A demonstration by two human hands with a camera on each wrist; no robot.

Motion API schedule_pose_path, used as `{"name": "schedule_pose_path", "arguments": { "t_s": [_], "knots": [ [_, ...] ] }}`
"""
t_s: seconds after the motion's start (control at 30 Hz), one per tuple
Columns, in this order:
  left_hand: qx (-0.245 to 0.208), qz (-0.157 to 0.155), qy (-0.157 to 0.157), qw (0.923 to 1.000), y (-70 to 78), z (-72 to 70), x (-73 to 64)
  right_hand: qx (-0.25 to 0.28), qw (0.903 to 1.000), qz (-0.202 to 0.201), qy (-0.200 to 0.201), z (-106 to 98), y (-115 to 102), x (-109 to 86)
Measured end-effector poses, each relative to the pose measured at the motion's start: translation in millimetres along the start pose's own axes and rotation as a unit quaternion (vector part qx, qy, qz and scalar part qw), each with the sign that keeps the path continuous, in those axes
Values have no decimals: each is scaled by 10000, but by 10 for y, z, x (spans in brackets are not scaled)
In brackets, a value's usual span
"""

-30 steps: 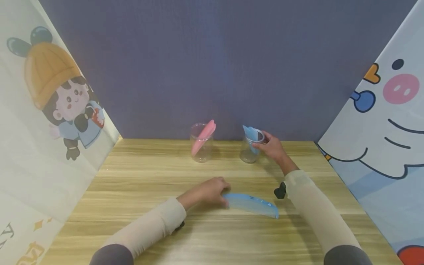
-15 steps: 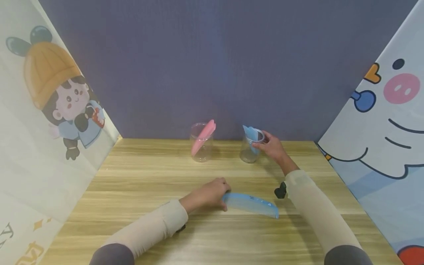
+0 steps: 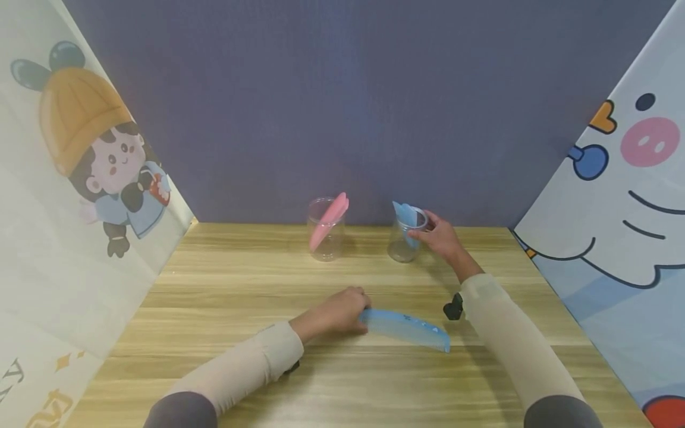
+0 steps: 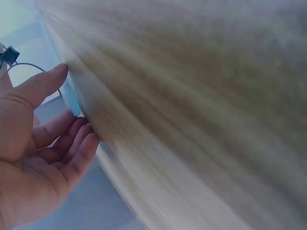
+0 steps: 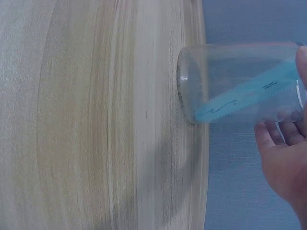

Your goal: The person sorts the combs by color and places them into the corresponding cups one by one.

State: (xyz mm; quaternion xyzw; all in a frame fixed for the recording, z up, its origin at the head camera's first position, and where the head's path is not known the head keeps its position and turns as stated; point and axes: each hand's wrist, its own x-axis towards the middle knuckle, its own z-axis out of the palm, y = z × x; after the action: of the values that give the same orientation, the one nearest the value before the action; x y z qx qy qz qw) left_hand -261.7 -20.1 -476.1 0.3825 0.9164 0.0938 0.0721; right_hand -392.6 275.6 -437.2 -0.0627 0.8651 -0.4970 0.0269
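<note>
A light blue comb (image 3: 407, 327) lies flat on the wooden table in the head view. At its left end my left hand (image 3: 339, 310) pinches it between thumb and fingers; the left wrist view shows the comb's blue edge (image 4: 72, 99) between them. My right hand (image 3: 440, 238) grips the rim of a clear plastic cup (image 3: 401, 249), which stands upright near the table's back edge. Inside leans a flat blue piece with finely toothed edges (image 5: 249, 93), its top sticking out above the rim.
Left of the gripped cup, a second clear cup (image 3: 327, 249) holds a slanting pink piece (image 3: 329, 221). A dark grey-blue panel (image 3: 342, 119) rises behind the wooden table (image 3: 241, 267). Cartoon-printed panels (image 3: 631, 196) flank both sides.
My left thumb has closed in from just off the comb's lower edge to touch its end. The right hand and both cups stay where they were.
</note>
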Motion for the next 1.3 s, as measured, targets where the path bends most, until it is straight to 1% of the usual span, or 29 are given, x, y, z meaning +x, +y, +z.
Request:
{"name": "schedule_pose_path", "arguments": {
  "t_s": [0.13,0.33,0.53,0.73,0.93,1.07,1.23,1.3],
  "knots": [
    [-162,-44,14,9999,0,-31,0,-55,10000,-6,-6,0,-5,-4],
    [-570,-174,100,9982,-1,-65,9,-115,9999,1,16,1,-9,1],
    [-1058,-339,127,9937,-13,-96,14,-176,9998,36,68,1,-5,-6],
    [-1478,-354,184,9882,-39,-128,18,-158,9998,80,-6,1,-2,-22],
    [-1765,-281,310,9834,-49,-198,41,-84,9999,54,-18,-1,-6,-14],
    [-1878,-295,479,9806,-52,-232,52,-119,9999,60,4,1,-11,-6],
    [-2133,-320,723,9738,-58,-298,54,-173,9998,82,19,3,-8,-9],
    [-2245,-387,772,9706,-65,-329,56,-164,9998,74,22,1,-6,-10]
  ]
}}
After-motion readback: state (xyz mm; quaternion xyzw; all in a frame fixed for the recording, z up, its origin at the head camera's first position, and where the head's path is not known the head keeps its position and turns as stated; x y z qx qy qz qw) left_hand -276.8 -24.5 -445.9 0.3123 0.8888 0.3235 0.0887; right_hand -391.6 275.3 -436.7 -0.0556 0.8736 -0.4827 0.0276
